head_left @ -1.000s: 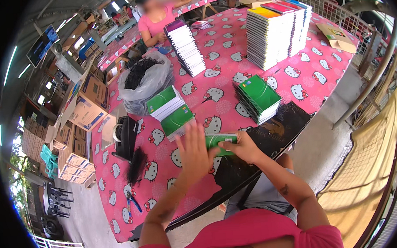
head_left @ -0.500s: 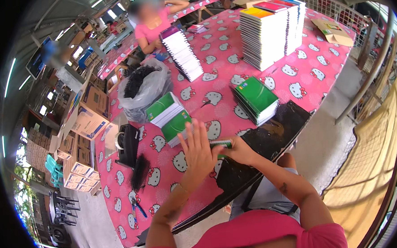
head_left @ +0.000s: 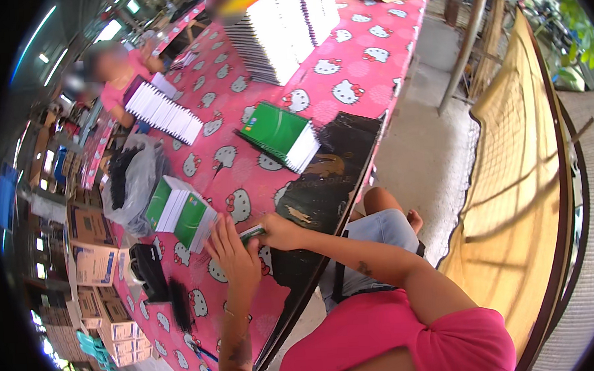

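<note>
My right hand (head_left: 280, 232) grips a small green-covered notebook (head_left: 252, 233) by its end, low over the table. My left hand (head_left: 235, 252) is held out flat beside it, fingers stretched and thumb close to the notebook; whether the palm touches it I cannot tell. Just beyond my left fingertips lie unbound-looking green and white booklets (head_left: 193, 221) in two stacks side by side. Farther off, a pile of green spiral notebooks (head_left: 277, 133) rests near a black sheet (head_left: 327, 184) on the pink patterned tabletop (head_left: 344, 55).
A plastic bag (head_left: 146, 190) of black coils stands at left. Nearer are a black device (head_left: 148, 270), a bundle of black coils (head_left: 180, 304) and pliers (head_left: 203, 350). Tall spiral notebook stacks (head_left: 282, 32) and a leaning row (head_left: 164, 112) stand farther back. A person (head_left: 118, 80) sits across the table.
The view has swung to the right, so everything sits farther left in it. My right hand still holds the notebook, and my left hand stays flat beside it.
</note>
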The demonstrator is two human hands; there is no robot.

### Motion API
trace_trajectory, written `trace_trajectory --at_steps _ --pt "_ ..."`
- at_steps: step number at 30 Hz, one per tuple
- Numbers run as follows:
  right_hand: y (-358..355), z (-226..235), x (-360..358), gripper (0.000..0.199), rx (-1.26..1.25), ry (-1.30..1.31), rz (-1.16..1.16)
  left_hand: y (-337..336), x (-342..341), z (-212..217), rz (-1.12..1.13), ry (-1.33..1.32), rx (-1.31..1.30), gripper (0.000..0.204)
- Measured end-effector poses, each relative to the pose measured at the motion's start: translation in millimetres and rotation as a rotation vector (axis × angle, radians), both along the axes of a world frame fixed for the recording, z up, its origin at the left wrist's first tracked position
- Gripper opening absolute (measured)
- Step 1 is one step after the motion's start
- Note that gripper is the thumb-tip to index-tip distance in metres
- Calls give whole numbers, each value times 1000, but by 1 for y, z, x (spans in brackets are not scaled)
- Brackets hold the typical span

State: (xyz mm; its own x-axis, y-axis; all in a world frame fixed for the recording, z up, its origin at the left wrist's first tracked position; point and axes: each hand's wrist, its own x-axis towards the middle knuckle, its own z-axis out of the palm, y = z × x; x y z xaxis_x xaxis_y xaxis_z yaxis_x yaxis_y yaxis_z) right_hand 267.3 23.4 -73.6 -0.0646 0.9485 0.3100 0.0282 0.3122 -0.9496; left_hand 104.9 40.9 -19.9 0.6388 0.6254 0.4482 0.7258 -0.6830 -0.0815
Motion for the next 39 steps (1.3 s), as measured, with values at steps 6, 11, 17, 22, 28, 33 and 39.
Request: trace_trajectory --at_steps 6,11,17,22,28,33,39 --pt "9 6 -7 27 -4 -61 -78 -10 -7 -24 -4 -115 10 79" --pt "11 -6 -29 22 78 31 -85 -20 -20 -31 -22 -17 -141 77" --pt "24 -30 -16 16 78 -25 -209 -4 9 -16 -84 51 -117 79" --pt "19 -10 -19 34 13 -105 -7 -19 -20 -18 -32 -159 -115 56" --pt "15 -3 -9 28 29 -146 31 8 -12 26 -169 -157 -239 20" --pt "8 5 -12 29 13 -150 -5 22 -23 18 -165 -149 -316 20" --pt "13 -1 -9 39 65 -97 31 13 -11 17 -191 -259 -205 16"
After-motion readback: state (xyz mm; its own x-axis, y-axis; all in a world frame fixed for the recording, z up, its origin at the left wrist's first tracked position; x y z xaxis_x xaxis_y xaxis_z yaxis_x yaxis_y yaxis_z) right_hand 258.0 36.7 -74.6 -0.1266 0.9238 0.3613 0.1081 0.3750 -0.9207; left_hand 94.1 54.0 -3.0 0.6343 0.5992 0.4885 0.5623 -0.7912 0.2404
